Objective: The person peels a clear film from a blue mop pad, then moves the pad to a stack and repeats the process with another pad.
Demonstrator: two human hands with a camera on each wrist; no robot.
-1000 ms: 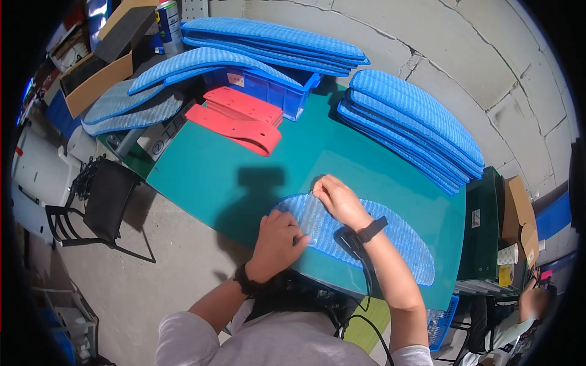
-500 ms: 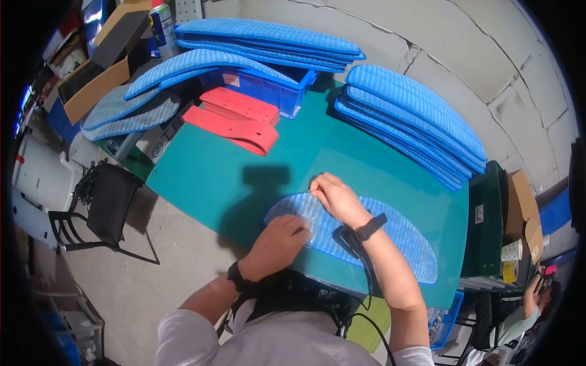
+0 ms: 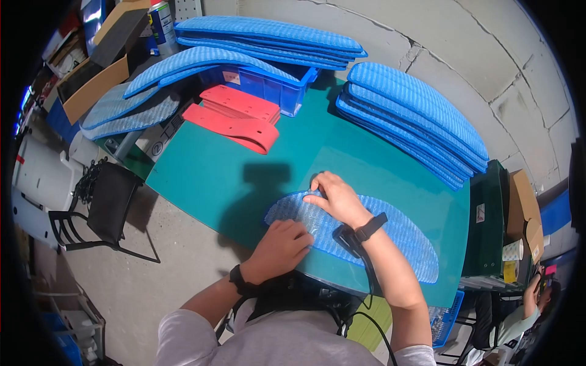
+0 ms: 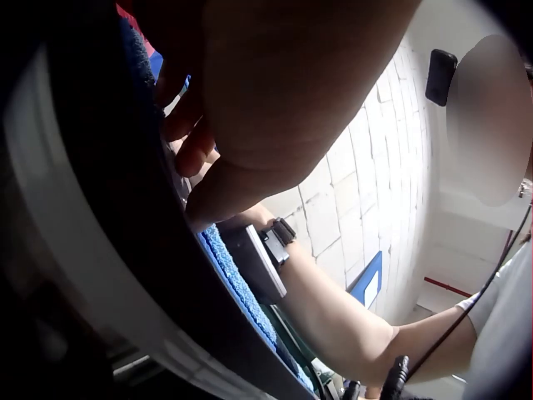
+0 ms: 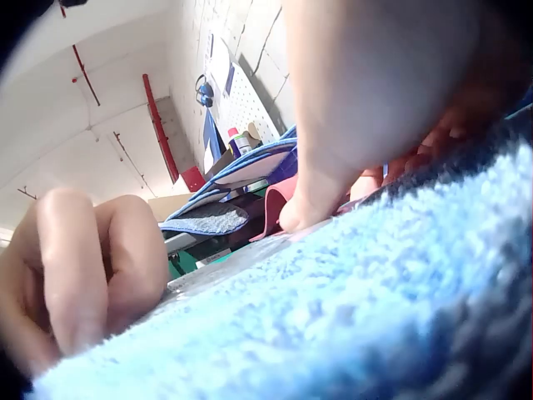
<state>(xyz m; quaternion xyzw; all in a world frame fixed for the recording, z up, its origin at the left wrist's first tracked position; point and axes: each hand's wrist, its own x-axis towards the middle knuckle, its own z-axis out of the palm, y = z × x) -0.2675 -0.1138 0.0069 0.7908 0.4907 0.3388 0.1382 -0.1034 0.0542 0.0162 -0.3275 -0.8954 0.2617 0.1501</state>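
Note:
A blue, half-oval mop pad (image 3: pixel 394 235) lies flat on the green tabletop (image 3: pixel 366 174). Across its left half spreads a glossy clear film (image 3: pixel 306 215), whose sheen also shows in the right wrist view. My left hand (image 3: pixel 279 247) is at the pad's near edge with bent fingers; its thumb and fingertips close on the film in the left wrist view. Over the pad's far edge, my right hand (image 3: pixel 336 198) has its thumb spread from loosely bent fingers. That thumb (image 5: pixel 312 208) touches down on the pad's surface, while the other fingers are partly hidden behind it.
Several blue pads (image 3: pixel 415 122) are stacked at the back right, more pads (image 3: pixel 268 36) on a blue bin (image 3: pixel 262 88). Red perforated strips (image 3: pixel 235 116) lie in front of the bin. A black chair (image 3: pixel 113 201) stands left; a person (image 3: pixel 516 329) sits far right.
My left hand moved right and over the pad, then back a little toward its near edge. The right hand stayed in place, but its thumb has come apart from the fingers.

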